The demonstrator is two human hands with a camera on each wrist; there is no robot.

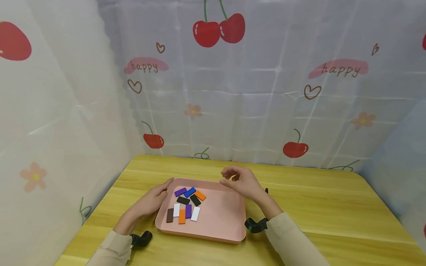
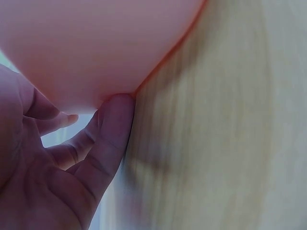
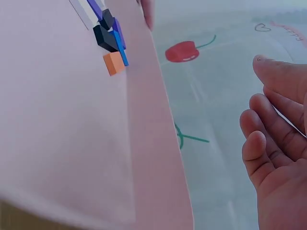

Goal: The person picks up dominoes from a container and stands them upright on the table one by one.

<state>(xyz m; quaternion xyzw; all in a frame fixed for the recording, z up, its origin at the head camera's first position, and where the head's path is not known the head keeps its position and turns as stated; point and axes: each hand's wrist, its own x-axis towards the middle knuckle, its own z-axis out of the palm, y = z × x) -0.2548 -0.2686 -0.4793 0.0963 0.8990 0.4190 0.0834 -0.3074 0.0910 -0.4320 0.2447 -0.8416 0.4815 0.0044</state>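
A shallow pink tray (image 1: 219, 225) lies on the wooden table with several small rectangular blocks inside its left half. Toward the back are a purple block (image 1: 180, 191), a blue block (image 1: 190, 192), an orange block (image 1: 200, 195) and two black blocks. Nearer the front stand a brown block (image 1: 170, 215), white, orange and purple ones. My left hand (image 1: 151, 201) touches the tray's left wall from outside, its fingers along the edge. Over the back right corner of the tray hovers my right hand (image 1: 243, 183), fingers loosely bent and holding nothing in the right wrist view.
The yellowish wooden table (image 1: 306, 207) extends to both sides of the tray. Behind it hangs a pale curtain (image 1: 239, 92) printed with cherries, hearts and flowers, with similar sheets at left and right. A dark camera band is on each wrist.
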